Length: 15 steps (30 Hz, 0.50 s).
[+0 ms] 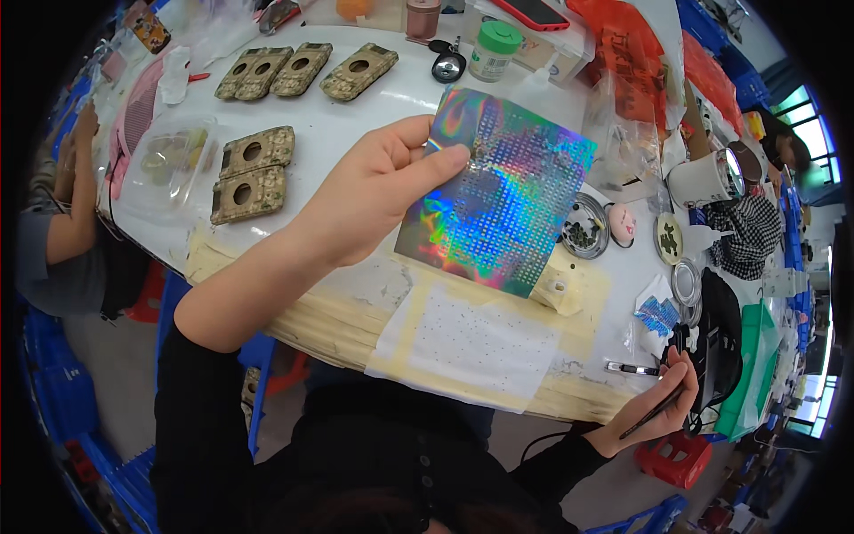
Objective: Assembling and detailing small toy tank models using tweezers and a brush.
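On my feed, the sheet (498, 200) hides some of the left hand's (374, 182) fingers and part of the pale lump (567, 289). The right hand (660, 407) covers part of its stick (642, 422). Specks on the paper (463, 343) are too small for me to identify. The phone (535, 12) runs off the top edge.

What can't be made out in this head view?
In the head view:
Back of the shiny sheet: faces away from the camera.
Left hand: some fingers hidden behind the sheet.
Thin stick: upper end lost in the right hand.
White paper: its specks are too small to identify.
Co-worker: partly cut off by the dark left rim.
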Motion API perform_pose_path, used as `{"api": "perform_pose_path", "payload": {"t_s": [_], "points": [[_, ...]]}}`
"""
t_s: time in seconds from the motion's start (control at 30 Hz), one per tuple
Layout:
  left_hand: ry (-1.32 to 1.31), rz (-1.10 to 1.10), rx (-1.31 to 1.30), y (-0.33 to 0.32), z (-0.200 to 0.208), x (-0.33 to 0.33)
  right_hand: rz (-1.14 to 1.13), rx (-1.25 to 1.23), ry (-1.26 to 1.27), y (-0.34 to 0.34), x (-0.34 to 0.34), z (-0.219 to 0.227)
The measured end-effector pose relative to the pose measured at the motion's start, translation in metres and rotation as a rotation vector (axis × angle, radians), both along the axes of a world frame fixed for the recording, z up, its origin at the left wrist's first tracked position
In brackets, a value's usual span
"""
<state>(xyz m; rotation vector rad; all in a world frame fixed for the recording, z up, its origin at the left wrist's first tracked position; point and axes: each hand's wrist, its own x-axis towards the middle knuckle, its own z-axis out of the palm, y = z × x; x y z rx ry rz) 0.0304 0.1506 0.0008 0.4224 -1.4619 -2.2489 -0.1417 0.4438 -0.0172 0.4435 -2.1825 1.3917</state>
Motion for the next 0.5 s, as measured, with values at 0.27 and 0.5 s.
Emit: {"api": "perform_pose_path", "payload": {"t_s": [0.27,0.5], "points": [[-0.042,-0.144,0.009,0.018,-0.001,0.004,0.619,-0.061,0.03,-0.044,0.054,0.014],[-0.066,-0.201,0.106,0.026,0.003,0.007,0.819,0.003,-0.087,-0.067,0.068,0.009]]}}
